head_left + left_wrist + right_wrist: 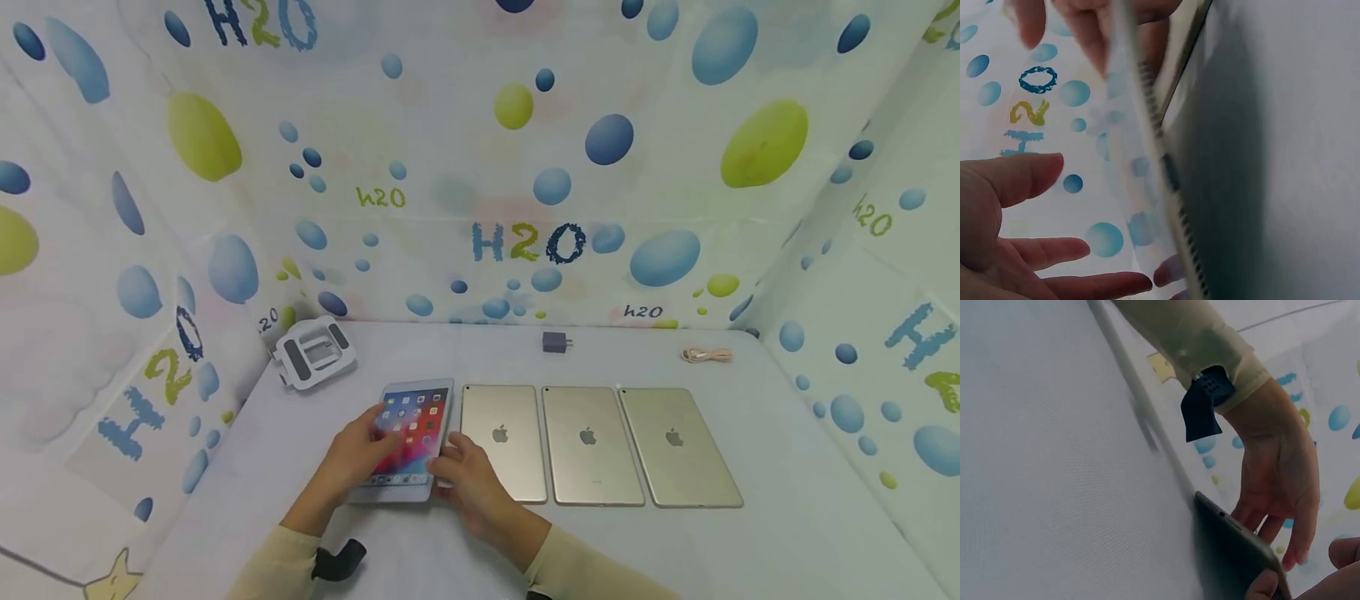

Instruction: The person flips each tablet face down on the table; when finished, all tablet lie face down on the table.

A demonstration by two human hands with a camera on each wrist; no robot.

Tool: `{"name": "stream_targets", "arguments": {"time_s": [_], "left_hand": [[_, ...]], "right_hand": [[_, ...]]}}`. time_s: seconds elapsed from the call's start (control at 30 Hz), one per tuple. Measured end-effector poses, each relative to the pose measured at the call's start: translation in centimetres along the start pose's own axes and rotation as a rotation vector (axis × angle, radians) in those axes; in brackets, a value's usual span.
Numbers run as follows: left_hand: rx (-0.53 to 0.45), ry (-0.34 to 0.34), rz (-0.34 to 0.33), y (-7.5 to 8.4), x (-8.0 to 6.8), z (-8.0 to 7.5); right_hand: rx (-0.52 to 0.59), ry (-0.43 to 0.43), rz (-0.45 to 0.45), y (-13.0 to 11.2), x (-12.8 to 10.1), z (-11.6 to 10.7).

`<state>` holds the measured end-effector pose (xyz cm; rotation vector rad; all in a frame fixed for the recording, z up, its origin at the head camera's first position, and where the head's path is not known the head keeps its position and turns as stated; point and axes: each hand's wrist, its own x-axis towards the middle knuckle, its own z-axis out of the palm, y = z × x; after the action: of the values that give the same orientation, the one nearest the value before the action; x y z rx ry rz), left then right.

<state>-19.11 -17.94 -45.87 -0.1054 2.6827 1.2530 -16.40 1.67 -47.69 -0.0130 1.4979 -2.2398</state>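
Bubble-print sheeting [480, 167], white with blue and green spots and "H2O" lettering, lines the back and both sides of the booth; a pale grey counter [787, 517] fills the floor of it.

Item 1: lit tablet [408, 442], screen up with app icons showing, at the left end of a row on the counter. Its near edge looks lifted off the surface in the right wrist view; the left wrist view shows it edge-on and blurred.

Item 2: left hand [358, 450], fingers extended and relaxed, resting over the lower left part of the lit tablet's screen.

Item 3: right hand [468, 475], at the tablet's lower right corner, fingers and thumb curled round that edge. Both forearms wear cream sleeves; a dark strap sits at the left wrist.

Item 4: three gold tablets [588, 443], face down with logos up, lying side by side just right of the lit one, edges close together.

Item 5: white stand [313, 353], folded flat, at the back left of the counter.

Item 6: dark charger plug [555, 342], back centre, well apart from the row.

Item 7: coiled pinkish cable [707, 356], back right.
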Motion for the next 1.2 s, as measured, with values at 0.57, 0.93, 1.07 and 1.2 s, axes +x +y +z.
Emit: {"name": "stream_targets", "arguments": {"time_s": [0.57,0.93,1.07,1.2], "left_hand": [[-0.126,-0.043,0.054,1.1,-0.4,0.0],[-0.295,-0.166,0.116,0.5,-1.2,-2.3],[-0.326,-0.189,0.176,0.6,-0.7,-2.5],[-0.437,-0.165,0.168,0.3,0.0,-2.2]], "right_hand": [[0.027,-0.245,-0.089,-0.9,0.0,1.6],[-0.028,-0.405,-0.102,-0.8,0.0,2.1],[-0.148,-0.339,-0.118,-1.1,-0.3,1.9],[-0.285,-0.308,-0.174,-1.1,-0.2,1.5]]}}
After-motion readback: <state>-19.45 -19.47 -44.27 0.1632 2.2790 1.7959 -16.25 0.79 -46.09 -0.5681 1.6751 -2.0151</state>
